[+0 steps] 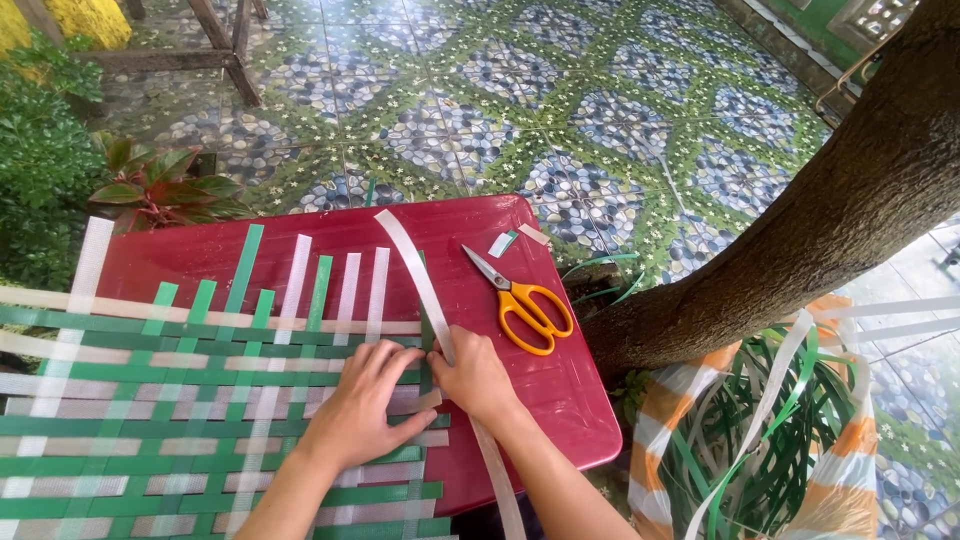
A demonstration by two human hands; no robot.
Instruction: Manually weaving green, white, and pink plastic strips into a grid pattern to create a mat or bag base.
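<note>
On the red table point(545, 400) lies a mat point(200, 400) woven of green and white strips, and both hands rest at its right edge. The left hand point(360, 410) lies flat and open on the mat, holding nothing, likely to keep the strips from sliding. The right hand point(475, 375) is curled, pinching a long white strip point(420, 275) at that edge, likely to keep it straight; orange scissors point(525, 305) lie right of the mat.

left hand point(362, 402): palm down, fingers spread flat, forearm rising from the lower edge | right hand point(473, 375): fingers curled under, knuckles up, just beside the left; forearm angled in from lower right
</note>
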